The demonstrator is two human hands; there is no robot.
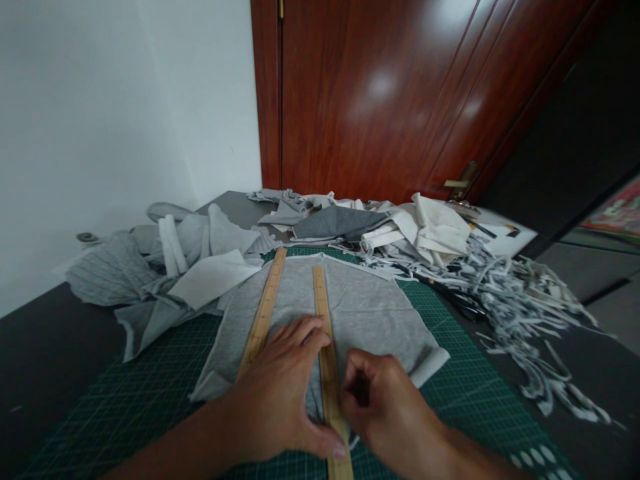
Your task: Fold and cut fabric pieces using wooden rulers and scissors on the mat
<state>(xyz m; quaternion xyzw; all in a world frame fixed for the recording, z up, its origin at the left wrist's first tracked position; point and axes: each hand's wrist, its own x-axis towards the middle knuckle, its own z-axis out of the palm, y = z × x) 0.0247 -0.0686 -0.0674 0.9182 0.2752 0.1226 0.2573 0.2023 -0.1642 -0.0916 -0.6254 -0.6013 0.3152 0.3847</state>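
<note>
Grey fabric (370, 300) lies spread on a green cutting mat (465, 373), its right corner curled up. Two wooden rulers rest on the cloth: a left one (267, 293) slanting and a right one (327, 373) running toward me. My left hand (280, 387) lies over the cloth between them, fingers spread, its fingertips and thumb touching the right ruler. My right hand (385, 400) is curled beside the right edge of that ruler, over the cloth; whatever its fingers may hold is hidden.
Piled grey and white cloth (200, 253) sits at the left. More folded fabric (345, 223) lies at the back, and a heap of thin cut strips (515, 313) at the right. Beyond the table are a white wall and a reddish wooden door (360, 100).
</note>
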